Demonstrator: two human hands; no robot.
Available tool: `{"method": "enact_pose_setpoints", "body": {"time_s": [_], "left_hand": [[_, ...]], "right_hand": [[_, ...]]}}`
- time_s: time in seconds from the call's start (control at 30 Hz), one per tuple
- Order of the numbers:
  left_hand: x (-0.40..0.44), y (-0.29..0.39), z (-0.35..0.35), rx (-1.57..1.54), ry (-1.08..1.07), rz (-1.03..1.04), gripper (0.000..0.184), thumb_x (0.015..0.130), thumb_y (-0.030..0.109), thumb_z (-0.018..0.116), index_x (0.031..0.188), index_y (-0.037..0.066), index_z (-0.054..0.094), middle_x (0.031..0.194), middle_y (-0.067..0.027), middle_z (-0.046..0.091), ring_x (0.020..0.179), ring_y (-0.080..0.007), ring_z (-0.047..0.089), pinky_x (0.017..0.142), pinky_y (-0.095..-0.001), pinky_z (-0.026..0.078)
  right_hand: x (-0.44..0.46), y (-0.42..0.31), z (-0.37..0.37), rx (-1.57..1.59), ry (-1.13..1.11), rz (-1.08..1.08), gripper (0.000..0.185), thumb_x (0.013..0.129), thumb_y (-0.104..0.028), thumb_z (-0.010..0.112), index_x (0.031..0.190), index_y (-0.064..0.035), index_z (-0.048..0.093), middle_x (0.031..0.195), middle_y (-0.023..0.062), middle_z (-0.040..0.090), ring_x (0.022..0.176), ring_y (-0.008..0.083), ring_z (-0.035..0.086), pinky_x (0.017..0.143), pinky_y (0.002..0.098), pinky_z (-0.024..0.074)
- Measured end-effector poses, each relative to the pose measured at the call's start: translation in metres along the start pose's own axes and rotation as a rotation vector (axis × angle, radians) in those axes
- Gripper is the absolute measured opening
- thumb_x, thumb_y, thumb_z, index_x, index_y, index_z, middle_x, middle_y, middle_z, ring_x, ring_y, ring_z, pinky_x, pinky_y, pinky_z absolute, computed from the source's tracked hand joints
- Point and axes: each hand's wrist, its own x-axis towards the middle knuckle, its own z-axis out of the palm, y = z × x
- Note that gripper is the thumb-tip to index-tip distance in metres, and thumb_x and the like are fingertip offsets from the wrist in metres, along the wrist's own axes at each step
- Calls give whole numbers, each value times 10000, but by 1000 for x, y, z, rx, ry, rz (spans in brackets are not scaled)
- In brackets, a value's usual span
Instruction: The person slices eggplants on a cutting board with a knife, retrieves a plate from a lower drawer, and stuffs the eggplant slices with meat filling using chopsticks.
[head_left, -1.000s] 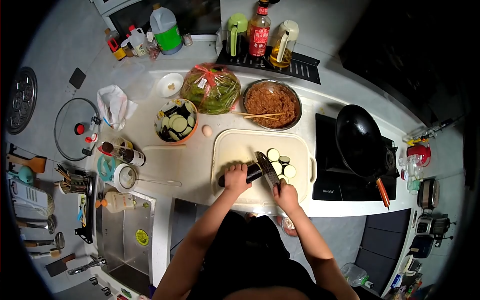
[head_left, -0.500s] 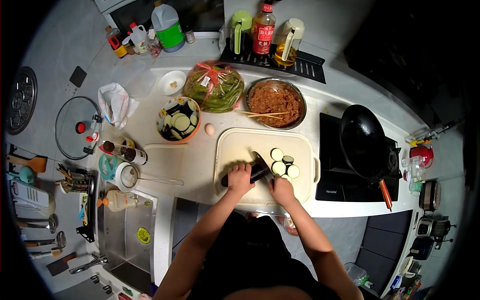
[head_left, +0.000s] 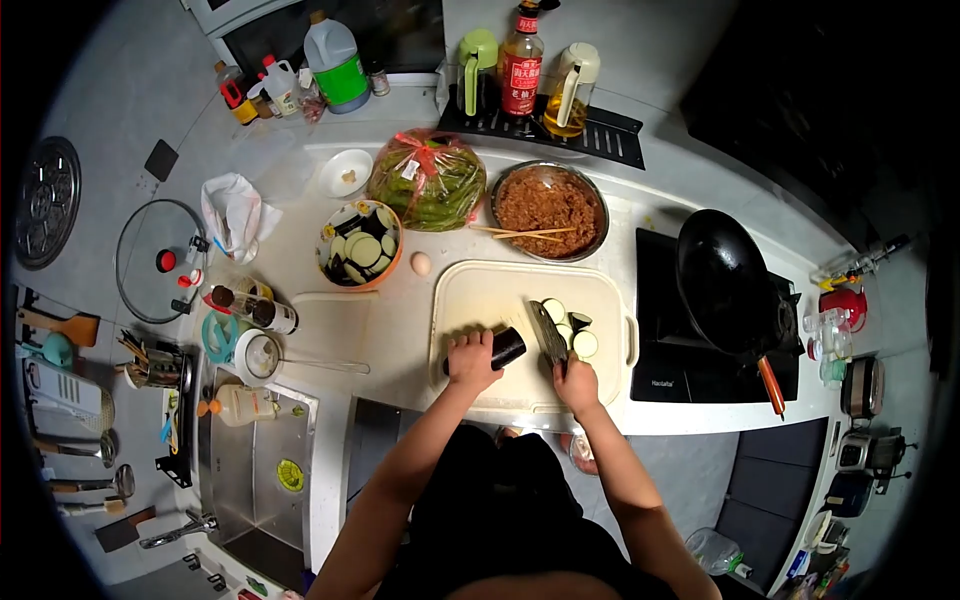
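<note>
The desk (head_left: 400,330) carries a pale cutting board (head_left: 480,290); at its right, a black wok (head_left: 722,280) tilts over the hob (head_left: 660,350). Behind the board, a tied clear bag (head_left: 430,190) encloses green vegetables, and a metal bowl (head_left: 603,228) contains reddish-brown minced filling, with chopsticks (head_left: 530,234) laid across it. A patterned bowl (head_left: 326,232) holds cut eggplant pieces. A cream-lidded jug (head_left: 566,105) contains yellow liquid. The uncut eggplant (head_left: 508,347) lies on the board, its dark body gripped from above by the curled left hand (head_left: 472,358). The right hand (head_left: 574,382) is closed around the handle of a knife (head_left: 546,333), whose blade stands between eggplant and slices (head_left: 585,344). A small white bowl (head_left: 332,172) contains a small tan piece; an egg (head_left: 420,264) lies near the board.
</note>
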Motion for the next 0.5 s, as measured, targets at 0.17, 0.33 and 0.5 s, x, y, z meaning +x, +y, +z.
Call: {"method": "enact_pose_setpoints", "body": {"time_s": [0.17, 0.33, 0.5], "left_hand": [[5, 0, 3, -50, 15, 26, 654, 539, 357, 740, 1079, 100, 477, 960, -95, 537, 874, -272, 536, 760, -415, 431], [7, 1, -1, -64, -11, 17, 647, 536, 345, 743, 1077, 105, 482, 960, -86, 537, 875, -265, 536, 750, -402, 437], [7, 1, -3, -65, -22, 19, 633, 543, 343, 741, 1069, 107, 480, 961, -85, 533, 882, -266, 533, 753, -402, 437]], "right_hand": [[-12, -27, -29, 27, -5, -75, 207, 778, -171, 551, 774, 35, 530, 583, 238, 556, 551, 391, 566, 533, 449, 472], [-19, -37, -44, -19, -76, -99, 205, 780, -171, 553, 784, 32, 528, 583, 236, 556, 545, 386, 567, 524, 444, 471], [-21, -40, -44, -51, -96, -105, 193, 766, -161, 558, 781, 27, 517, 582, 229, 554, 554, 389, 561, 537, 451, 469]]}}
